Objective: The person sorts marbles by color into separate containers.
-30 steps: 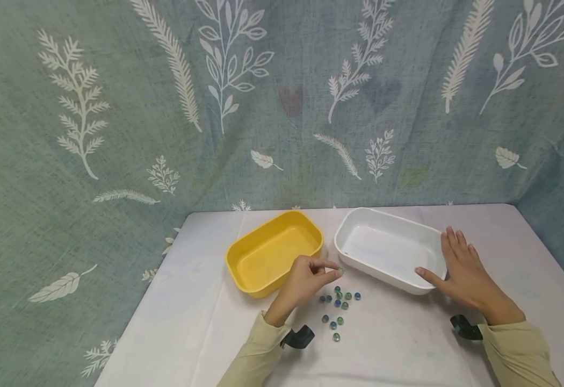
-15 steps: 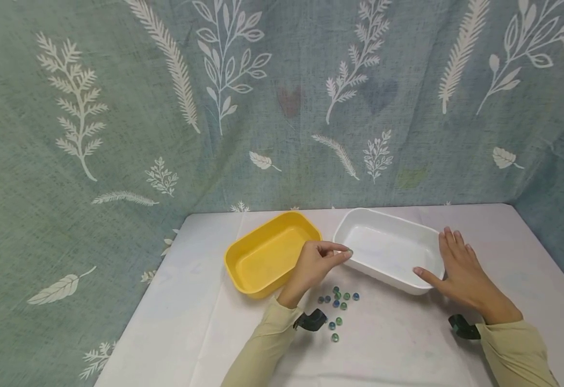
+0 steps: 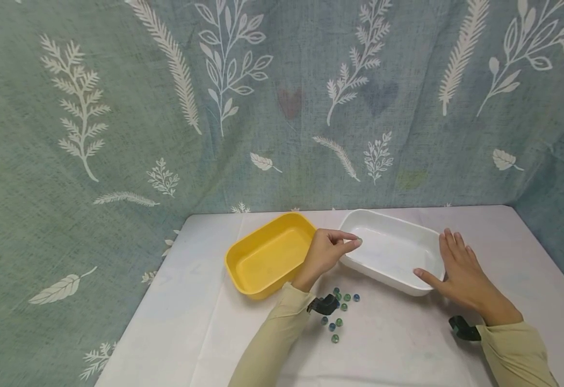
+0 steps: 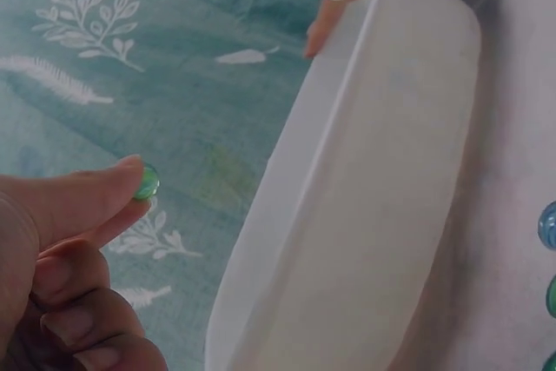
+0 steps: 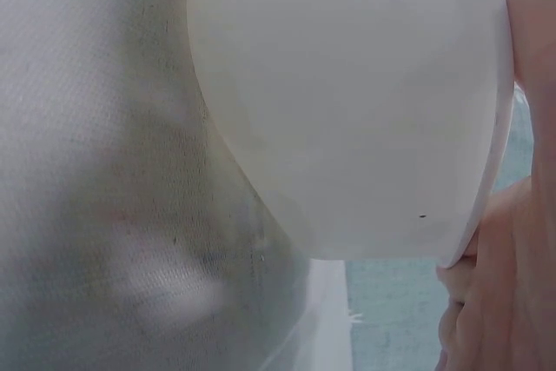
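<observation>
My left hand (image 3: 327, 250) pinches a green glass marble (image 4: 149, 182) between thumb and forefinger, its other fingers curled in. In the head view it hangs over the left end of a white rectangular tub (image 3: 395, 248). Fingers outstretched, my right hand (image 3: 468, 282) rests on the tub's right end, thumb reaching over the rim. The right wrist view shows those fingers against the rim (image 5: 502, 110). Several blue and green marbles (image 3: 335, 339) lie loose on the cloth in front, some partly hidden by the left wrist's camera.
A yellow tub (image 3: 262, 260) stands left of the white one, its right side partly behind my left hand. Both sit on a white-covered table (image 3: 175, 322). A green patterned curtain (image 3: 243, 177) hangs behind the table.
My left hand has carried the marble up and to the right, from in front of the tubs to over the white tub's left end. The right hand has stayed put.
</observation>
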### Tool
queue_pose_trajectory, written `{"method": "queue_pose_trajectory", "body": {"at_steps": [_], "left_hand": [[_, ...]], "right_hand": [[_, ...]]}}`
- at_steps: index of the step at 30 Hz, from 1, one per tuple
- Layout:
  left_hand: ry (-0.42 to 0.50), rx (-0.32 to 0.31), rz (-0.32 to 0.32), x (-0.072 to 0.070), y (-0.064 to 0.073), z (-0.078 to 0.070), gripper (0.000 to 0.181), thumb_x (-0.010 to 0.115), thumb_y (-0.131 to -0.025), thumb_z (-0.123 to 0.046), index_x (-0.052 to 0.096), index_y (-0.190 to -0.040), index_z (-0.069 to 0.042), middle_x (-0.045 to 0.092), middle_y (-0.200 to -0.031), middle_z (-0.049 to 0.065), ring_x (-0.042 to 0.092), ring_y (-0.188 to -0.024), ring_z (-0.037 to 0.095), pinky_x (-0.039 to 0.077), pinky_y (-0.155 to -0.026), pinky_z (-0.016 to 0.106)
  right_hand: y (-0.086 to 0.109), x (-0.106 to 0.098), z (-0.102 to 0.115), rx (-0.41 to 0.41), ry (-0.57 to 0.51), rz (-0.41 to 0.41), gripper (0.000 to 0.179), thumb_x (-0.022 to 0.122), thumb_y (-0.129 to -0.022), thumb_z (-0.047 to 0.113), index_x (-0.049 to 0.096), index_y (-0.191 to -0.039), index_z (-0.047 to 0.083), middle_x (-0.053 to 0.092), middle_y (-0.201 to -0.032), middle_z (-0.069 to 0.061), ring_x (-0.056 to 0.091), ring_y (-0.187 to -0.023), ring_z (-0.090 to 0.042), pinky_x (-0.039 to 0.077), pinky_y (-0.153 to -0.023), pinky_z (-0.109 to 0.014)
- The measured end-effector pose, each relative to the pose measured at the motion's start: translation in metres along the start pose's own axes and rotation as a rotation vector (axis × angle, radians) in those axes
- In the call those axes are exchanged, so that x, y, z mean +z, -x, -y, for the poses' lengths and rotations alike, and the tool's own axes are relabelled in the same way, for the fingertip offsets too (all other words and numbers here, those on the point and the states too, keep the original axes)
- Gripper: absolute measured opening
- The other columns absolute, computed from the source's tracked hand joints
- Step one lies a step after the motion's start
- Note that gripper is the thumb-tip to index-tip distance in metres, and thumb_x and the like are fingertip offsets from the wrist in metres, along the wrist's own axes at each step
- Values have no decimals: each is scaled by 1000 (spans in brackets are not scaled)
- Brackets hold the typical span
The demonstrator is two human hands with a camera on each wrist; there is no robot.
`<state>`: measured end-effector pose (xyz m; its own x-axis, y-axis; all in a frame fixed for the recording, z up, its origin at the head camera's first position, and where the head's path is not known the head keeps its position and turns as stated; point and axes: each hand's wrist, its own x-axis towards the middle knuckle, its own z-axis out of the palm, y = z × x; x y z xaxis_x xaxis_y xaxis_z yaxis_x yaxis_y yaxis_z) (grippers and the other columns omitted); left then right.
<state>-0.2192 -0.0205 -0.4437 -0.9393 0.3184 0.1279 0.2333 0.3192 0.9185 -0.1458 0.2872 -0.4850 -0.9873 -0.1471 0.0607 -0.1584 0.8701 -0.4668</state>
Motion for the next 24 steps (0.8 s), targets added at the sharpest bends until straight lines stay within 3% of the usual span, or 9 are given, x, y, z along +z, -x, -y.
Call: {"method": "queue_pose_trajectory", "body": {"at_steps": [12,24], "left_hand": [[-4,-29,33,22,-25,3,19,81,-90,-22,83,-102,-6,35,-51,-8,28,-49,8,25,-49,21],[-150,-73,60,39,-44,5,19,81,-91,-23,84,-102,-8,39,-53,-7,34,-51,7,27,-49,19]], "right_hand": [[0,1,-2,-9,3,-16,115,59,-97,62,1,-159,-16,-4,-168,-38,-7,-158,-54,1,-124,-72],[-1,1,-1,5,-2,-3,115,58,-97,63,1,-159,-15,-6,-168,-37,-9,-157,-54,0,-124,-73]]}}
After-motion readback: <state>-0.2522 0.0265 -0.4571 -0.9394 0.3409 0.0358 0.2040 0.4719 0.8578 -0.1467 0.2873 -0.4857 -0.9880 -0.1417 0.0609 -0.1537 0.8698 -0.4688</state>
